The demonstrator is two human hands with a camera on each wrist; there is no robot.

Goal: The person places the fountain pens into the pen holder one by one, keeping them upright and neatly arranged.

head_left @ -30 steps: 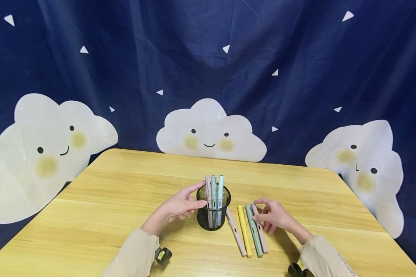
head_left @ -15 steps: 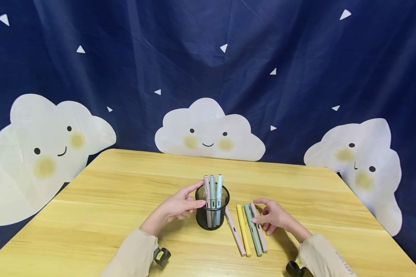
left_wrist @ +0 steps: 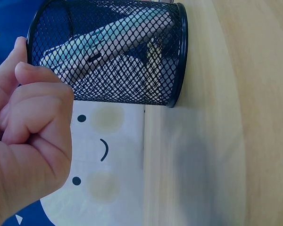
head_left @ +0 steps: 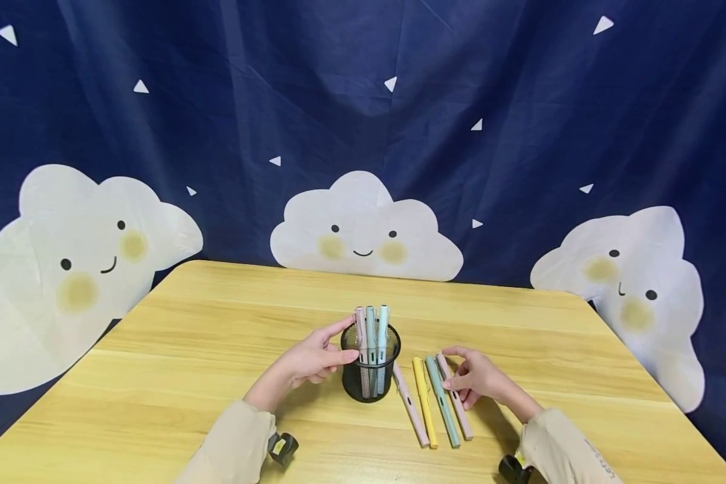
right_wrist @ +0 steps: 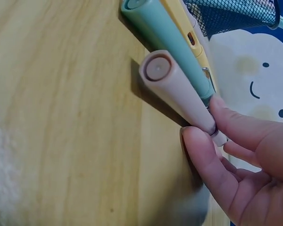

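Observation:
My left hand (head_left: 314, 356) holds the rim of a black mesh pen holder (head_left: 368, 386) between thumb and index finger. Upright in the holder stand a mauve pen (head_left: 360, 328), a grey-green pen (head_left: 371, 329) and a light blue pen (head_left: 383, 328). To its right, my right hand (head_left: 482, 378) pinches the upper part of a pink pen (head_left: 459, 410); in the right wrist view, thumb and finger lie on either side of this pen (right_wrist: 181, 99). Beside it lie a green pen (head_left: 446, 411), a yellow pen (head_left: 425, 405) and a pale pink pen (head_left: 410, 407), roughly side by side.
The wooden table (head_left: 157, 376) reaches back to a dark blue curtain (head_left: 230, 134) printed with white clouds and small triangles. A black wrist camera (head_left: 282, 448) sits at the left sleeve, another wrist camera (head_left: 514, 469) at the right.
The lower ends of the pink pen and the green pen have shifted slightly right. My left hand and the pen holder stay in place, apart from a small shift of the whole head view earlier.

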